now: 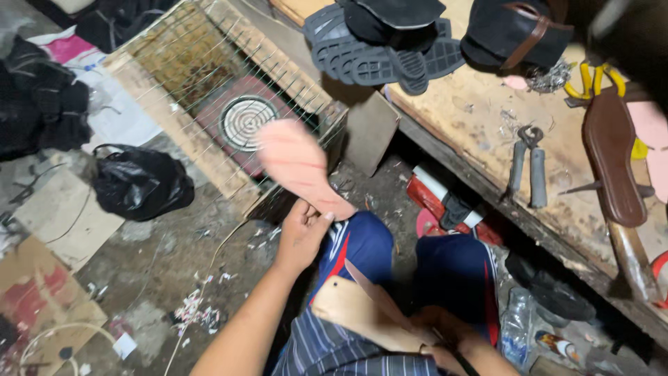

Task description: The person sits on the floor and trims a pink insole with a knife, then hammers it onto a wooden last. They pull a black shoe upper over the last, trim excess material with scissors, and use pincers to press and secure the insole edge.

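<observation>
My left hand (300, 233) grips the heel end of a pink shoe insole (298, 163), held out over the corner of a wire-mesh wooden box (182, 125); the insole is blurred. My right hand (438, 338), low in the view over my lap, holds a tan shoe sole (358, 312) together with a narrow knife blade (372, 289) that lies across it. My knees in blue trousers (445, 268) are below both hands.
Inside the mesh box sits a round coil heater (245, 120). A wooden workbench (473, 118) at right carries black rubber soles (390, 59), pincers (527, 163), a brown sandal sole (612, 160) and yellow-handled pliers (591, 78). A black bag (139, 181) lies on the littered floor.
</observation>
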Demonstrator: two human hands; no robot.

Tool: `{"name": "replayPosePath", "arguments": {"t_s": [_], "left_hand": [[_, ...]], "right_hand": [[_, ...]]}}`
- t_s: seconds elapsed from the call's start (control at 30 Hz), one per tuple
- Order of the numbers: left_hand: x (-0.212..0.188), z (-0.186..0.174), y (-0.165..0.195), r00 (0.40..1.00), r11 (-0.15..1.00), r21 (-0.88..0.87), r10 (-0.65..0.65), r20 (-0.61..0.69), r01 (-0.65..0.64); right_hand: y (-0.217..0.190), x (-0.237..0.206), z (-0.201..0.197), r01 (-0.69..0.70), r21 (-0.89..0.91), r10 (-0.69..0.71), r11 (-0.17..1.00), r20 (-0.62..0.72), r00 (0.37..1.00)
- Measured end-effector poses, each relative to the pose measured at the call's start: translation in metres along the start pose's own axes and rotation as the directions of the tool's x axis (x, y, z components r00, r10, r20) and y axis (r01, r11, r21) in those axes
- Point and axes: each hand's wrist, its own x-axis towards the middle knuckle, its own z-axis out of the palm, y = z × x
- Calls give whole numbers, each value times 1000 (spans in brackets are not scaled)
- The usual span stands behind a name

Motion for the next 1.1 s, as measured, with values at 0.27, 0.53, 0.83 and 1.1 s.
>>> {"name": "replayPosePath", "arguments": {"t_s": [0.27,0.53,0.83,1.1], "left_hand": [[-58,32,64,983,975,-178,155,95,-136],[-80,98,106,989,822,-550,-105,106,146],[-120,142,79,843,836,-365,-193,502,409],[-165,161,68,667,800,-120,-396,631,588]], "right_hand": [[2,-29,0,7,313,24,950,-93,995],[-13,-56,-4,400,177,-206,899,-634,745],[-39,-72,24,428,-74,-359,901,-681,638],[-57,-69,73,246,-555,-561,794,-515,649]]}}
